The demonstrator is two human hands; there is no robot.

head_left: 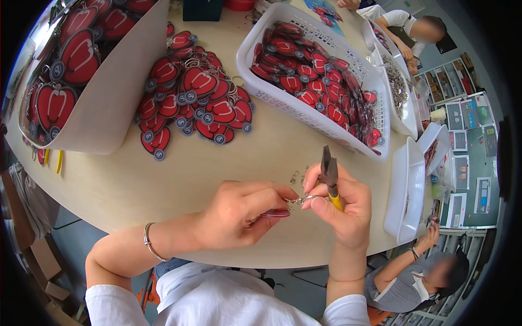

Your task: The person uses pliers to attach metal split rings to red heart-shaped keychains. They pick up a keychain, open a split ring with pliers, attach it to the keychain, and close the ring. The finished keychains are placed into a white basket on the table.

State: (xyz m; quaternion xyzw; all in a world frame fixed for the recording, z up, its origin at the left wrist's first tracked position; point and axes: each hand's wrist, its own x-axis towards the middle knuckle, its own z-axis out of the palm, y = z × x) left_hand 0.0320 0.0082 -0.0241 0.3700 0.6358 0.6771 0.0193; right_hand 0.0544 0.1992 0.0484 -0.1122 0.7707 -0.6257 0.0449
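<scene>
Left hand (243,214) pinches red tag (276,213); right hand (342,209) holds pliers (329,173), metal ring (311,198) at tag's 2 o'clock; seemingly joining links (294,201), next likely needs pliers turned inward

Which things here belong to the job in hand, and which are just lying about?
Likely the job's: red charm in left hand; pliers in right hand; silver fittings between them; charm pile; white basket.

Apparently lying about: green box; cardboard boxes.

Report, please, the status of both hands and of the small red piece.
Left hand holding red piece, seen edge-on. Right hand holding yellow-handled pliers, pinching metal ring. Loose metal bits on tabletop beyond hands, not between them.
</scene>
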